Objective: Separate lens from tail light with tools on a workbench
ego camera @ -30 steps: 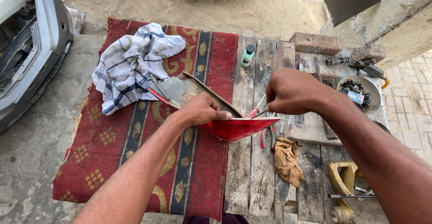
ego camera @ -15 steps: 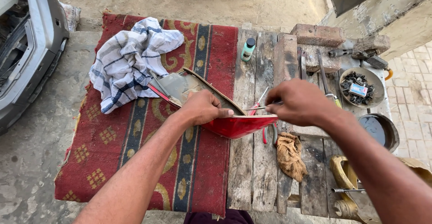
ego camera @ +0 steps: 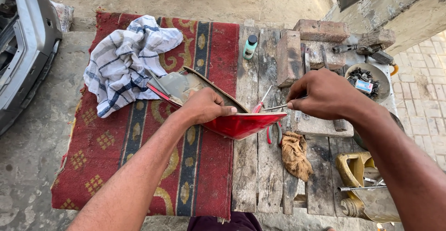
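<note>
The left hand [ego camera: 204, 106] clamps its fingers on the red lamp [ego camera: 241, 123]. The right hand [ego camera: 325, 94], beside the lamp, pinches a thin tool [ego camera: 275, 107]. A rag [ego camera: 295, 154] lies below the lamp.

- A weathered wooden plank bench [ego camera: 267, 166] stood outdoors on a dusty concrete floor [ego camera: 32, 152] in flat daylight.
- A red patterned rug [ego camera: 204, 166] covered the bench's left part.
- Paving bricks [ego camera: 425, 91] lay at the right, beside a pale, worn wall [ego camera: 399, 13].
- A grey car bumper [ego camera: 28, 50] sat at the left edge.
- Two loose bricks [ego camera: 297, 45] rested at the bench's far side.
</note>
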